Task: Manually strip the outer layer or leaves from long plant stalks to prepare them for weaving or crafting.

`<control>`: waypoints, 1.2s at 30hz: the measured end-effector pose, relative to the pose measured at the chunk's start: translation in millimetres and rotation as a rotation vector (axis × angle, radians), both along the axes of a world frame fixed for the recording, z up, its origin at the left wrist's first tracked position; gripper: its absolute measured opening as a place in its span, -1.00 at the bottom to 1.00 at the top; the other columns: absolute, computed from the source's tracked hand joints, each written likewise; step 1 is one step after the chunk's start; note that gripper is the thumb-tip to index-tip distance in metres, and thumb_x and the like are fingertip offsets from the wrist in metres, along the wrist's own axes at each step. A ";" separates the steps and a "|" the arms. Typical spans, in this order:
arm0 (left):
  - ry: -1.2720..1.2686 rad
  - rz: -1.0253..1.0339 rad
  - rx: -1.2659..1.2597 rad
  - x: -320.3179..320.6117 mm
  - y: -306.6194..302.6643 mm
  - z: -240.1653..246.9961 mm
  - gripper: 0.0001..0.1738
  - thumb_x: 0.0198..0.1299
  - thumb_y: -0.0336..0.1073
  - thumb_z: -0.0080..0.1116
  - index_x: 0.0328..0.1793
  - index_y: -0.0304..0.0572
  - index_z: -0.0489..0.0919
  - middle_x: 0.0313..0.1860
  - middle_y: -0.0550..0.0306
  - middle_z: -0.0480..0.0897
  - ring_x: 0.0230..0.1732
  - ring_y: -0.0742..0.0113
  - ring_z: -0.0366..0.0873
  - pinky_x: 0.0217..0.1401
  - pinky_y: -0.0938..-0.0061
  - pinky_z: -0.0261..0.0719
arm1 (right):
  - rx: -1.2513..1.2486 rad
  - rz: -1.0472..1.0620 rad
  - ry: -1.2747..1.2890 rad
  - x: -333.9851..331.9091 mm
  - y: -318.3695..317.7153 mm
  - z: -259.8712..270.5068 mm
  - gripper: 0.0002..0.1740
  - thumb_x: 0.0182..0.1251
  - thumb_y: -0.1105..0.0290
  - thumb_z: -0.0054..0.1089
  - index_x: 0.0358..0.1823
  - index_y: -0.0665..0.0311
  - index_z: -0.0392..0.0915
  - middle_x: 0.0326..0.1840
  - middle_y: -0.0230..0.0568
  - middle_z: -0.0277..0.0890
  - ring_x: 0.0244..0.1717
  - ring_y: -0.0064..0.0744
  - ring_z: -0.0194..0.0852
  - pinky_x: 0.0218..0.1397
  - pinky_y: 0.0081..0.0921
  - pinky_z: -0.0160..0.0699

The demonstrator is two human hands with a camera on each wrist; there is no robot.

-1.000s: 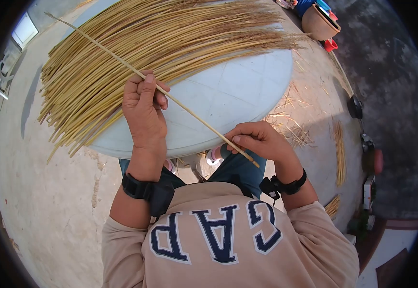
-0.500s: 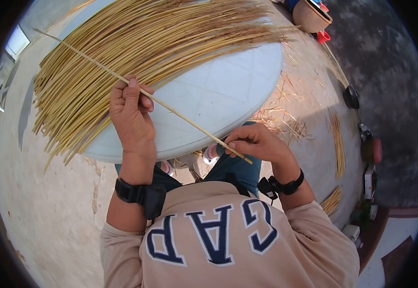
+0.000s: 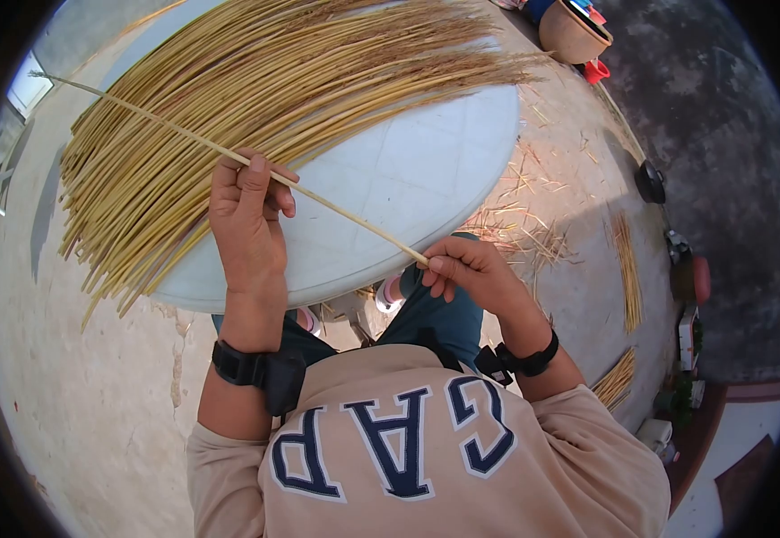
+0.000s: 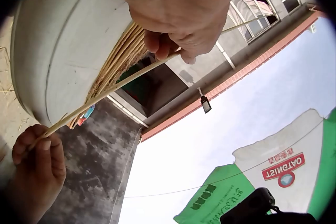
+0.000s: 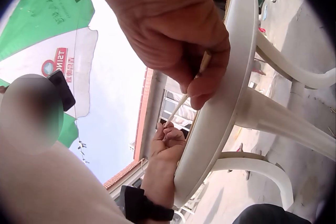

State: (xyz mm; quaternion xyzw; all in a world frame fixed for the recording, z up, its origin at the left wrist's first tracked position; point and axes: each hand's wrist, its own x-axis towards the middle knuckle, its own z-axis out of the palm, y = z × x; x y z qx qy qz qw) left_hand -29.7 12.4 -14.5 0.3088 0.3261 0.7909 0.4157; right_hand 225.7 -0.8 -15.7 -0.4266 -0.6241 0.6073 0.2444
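One long pale dried stalk point(image 3: 347, 213), a wispy tip at its far end, slants across in front of the body between both hands. My left hand point(image 3: 251, 224) pinches it near the middle between thumb and fingers, over the table edge of the pile. With thumb and fingertips, my right hand point(image 3: 472, 271) grips its thick lower end; in the right wrist view the blunt stalk end point(image 5: 206, 59) pokes up between the fingers. A broad pile of similar stalks point(image 3: 166, 152) lies beyond the left hand, stems to the left and feathery heads to the right.
The pile rests on a round white plastic table point(image 3: 444, 152). Stalk scraps point(image 3: 533, 233) litter the floor at right, with a small stalk bundle point(image 3: 628, 273) and another bundle point(image 3: 617, 378) nearby. A clay pot point(image 3: 574, 34) stands at upper right.
The stalk has slid left through the right-hand grip, its end no longer jutting well past those fingers. Both hands have drifted left in view, partly with the camera.
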 end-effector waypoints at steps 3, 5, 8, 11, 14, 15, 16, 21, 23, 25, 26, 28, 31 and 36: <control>0.047 -0.187 0.001 5.8 -3.3 2.7 -0.86 0.25 -0.29 0.03 -0.23 -0.20 0.44 -0.49 0.01 0.57 -0.65 0.53 0.36 -0.62 0.71 0.30 | -0.033 0.024 0.033 0.9 0.0 0.2 -0.77 0.37 0.36 -0.08 -0.23 0.38 0.51 -0.50 -0.33 0.53 -0.50 -0.64 0.48 -0.50 -0.74 0.43; 0.057 -0.241 0.023 5.8 -3.1 2.5 -0.85 0.26 -0.27 0.02 -0.22 -0.21 0.45 -0.49 0.00 0.58 -0.65 0.52 0.38 -0.61 0.70 0.31 | -0.061 0.022 0.054 3.5 1.8 0.7 -0.74 0.38 0.31 -0.07 -0.25 0.37 0.52 -0.49 -0.32 0.53 -0.51 -0.63 0.48 -0.51 -0.73 0.43; 0.029 -0.166 0.045 0.4 -1.6 0.0 -0.84 0.28 -0.26 -0.02 -0.24 -0.20 0.44 -0.49 0.00 0.58 -0.65 0.52 0.38 -0.62 0.70 0.32 | -0.150 0.079 -0.065 10.0 3.6 2.5 -0.65 0.40 0.20 -0.11 -0.29 0.36 0.53 -0.53 -0.33 0.52 -0.53 -0.63 0.48 -0.53 -0.74 0.41; 0.015 -0.156 0.044 -0.6 -1.5 -0.7 -0.84 0.28 -0.26 -0.02 -0.25 -0.19 0.44 -0.49 0.00 0.57 -0.66 0.52 0.37 -0.62 0.70 0.32 | -0.136 0.131 -0.090 9.5 0.2 5.3 -0.60 0.40 0.15 -0.13 -0.39 0.33 0.52 -0.61 -0.37 0.46 -0.59 -0.64 0.43 -0.57 -0.74 0.35; 0.008 -0.092 0.022 0.3 -1.7 0.2 -0.84 0.29 -0.26 -0.03 -0.25 -0.19 0.44 -0.51 0.01 0.56 -0.67 0.52 0.36 -0.63 0.70 0.31 | -0.085 0.101 -0.012 7.0 -4.1 6.4 -0.60 0.40 0.16 -0.12 -0.46 0.31 0.48 -0.66 -0.43 0.37 -0.65 -0.68 0.34 -0.61 -0.75 0.26; -0.004 -0.057 0.023 -0.5 -1.7 -0.3 -0.84 0.29 -0.26 -0.04 -0.25 -0.18 0.44 -0.51 0.01 0.56 -0.67 0.52 0.35 -0.63 0.70 0.31 | -0.095 0.066 0.032 6.9 -5.1 5.6 -0.60 0.40 0.15 -0.12 -0.47 0.30 0.47 -0.67 -0.45 0.35 -0.67 -0.69 0.30 -0.63 -0.75 0.23; -0.016 -0.024 0.026 -1.0 -1.2 -0.3 -0.84 0.30 -0.26 -0.04 -0.25 -0.18 0.44 -0.52 0.02 0.56 -0.68 0.53 0.35 -0.63 0.69 0.31 | -0.104 0.030 0.076 6.6 -5.1 5.4 -0.60 0.40 0.15 -0.12 -0.48 0.30 0.46 -0.68 -0.46 0.32 -0.68 -0.71 0.26 -0.64 -0.75 0.19; -0.001 -0.020 0.045 0.1 -2.6 3.4 -0.83 0.30 -0.25 -0.05 -0.25 -0.18 0.44 -0.50 0.00 0.57 -0.67 0.52 0.36 -0.62 0.68 0.32 | -0.173 -0.056 0.121 3.3 -3.1 4.4 -0.62 0.38 0.17 -0.07 -0.47 0.31 0.46 -0.69 -0.45 0.27 -0.69 -0.70 0.15 -0.66 -0.75 0.08; 0.006 -0.013 0.044 1.3 -3.9 6.9 -0.83 0.30 -0.25 -0.05 -0.25 -0.18 0.44 -0.49 -0.01 0.57 -0.66 0.52 0.36 -0.61 0.67 0.33 | -0.255 -0.158 0.172 2.3 -0.2 0.4 -0.62 0.37 0.17 -0.05 -0.47 0.33 0.48 -0.69 -0.45 0.26 -0.69 -0.70 0.10 -0.66 -0.74 0.03; 0.017 -0.014 0.071 2.0 -5.2 9.4 -0.83 0.30 -0.25 -0.05 -0.24 -0.17 0.44 -0.46 -0.04 0.59 -0.63 0.52 0.38 -0.59 0.65 0.37 | -0.262 -0.298 0.405 1.2 4.1 -3.4 -0.66 0.34 0.20 0.01 -0.48 0.33 0.47 -0.67 -0.43 0.24 -0.68 -0.69 0.07 -0.68 -0.74 -0.04; 0.018 -0.017 0.075 1.5 -5.1 8.8 -0.83 0.30 -0.25 -0.05 -0.24 -0.17 0.44 -0.46 -0.04 0.59 -0.63 0.52 0.38 -0.59 0.65 0.37 | -0.258 -0.300 0.407 -0.1 4.5 -2.6 -0.66 0.34 0.20 0.01 -0.48 0.33 0.47 -0.67 -0.43 0.24 -0.68 -0.69 0.07 -0.68 -0.74 -0.04; -0.012 -0.007 0.054 -1.1 -4.6 4.9 -0.84 0.31 -0.25 -0.06 -0.23 -0.16 0.44 -0.42 -0.07 0.60 -0.61 0.50 0.40 -0.55 0.63 0.40 | -0.242 -0.360 0.503 -4.1 3.7 -0.7 -0.69 0.32 0.23 0.05 -0.48 0.34 0.46 -0.65 -0.43 0.25 -0.69 -0.67 0.06 -0.67 -0.74 -0.05; -0.033 -0.014 0.072 -4.3 -3.5 -0.6 -0.84 0.31 -0.24 -0.07 -0.23 -0.16 0.44 -0.41 -0.09 0.61 -0.60 0.48 0.42 -0.53 0.62 0.42 | -0.219 -0.416 0.515 -11.8 2.3 0.0 -0.69 0.31 0.23 0.06 -0.47 0.35 0.46 -0.65 -0.44 0.23 -0.68 -0.66 0.08 -0.66 -0.74 -0.03; -0.071 -0.021 0.086 -6.3 -1.4 -5.4 -0.83 0.31 -0.24 -0.08 -0.24 -0.16 0.44 -0.41 -0.10 0.60 -0.58 0.46 0.44 -0.52 0.61 0.43 | -0.242 -0.403 0.608 -13.8 3.1 -6.2 -0.70 0.31 0.23 0.05 -0.43 0.34 0.46 -0.61 -0.42 0.26 -0.64 -0.64 0.12 -0.63 -0.74 0.01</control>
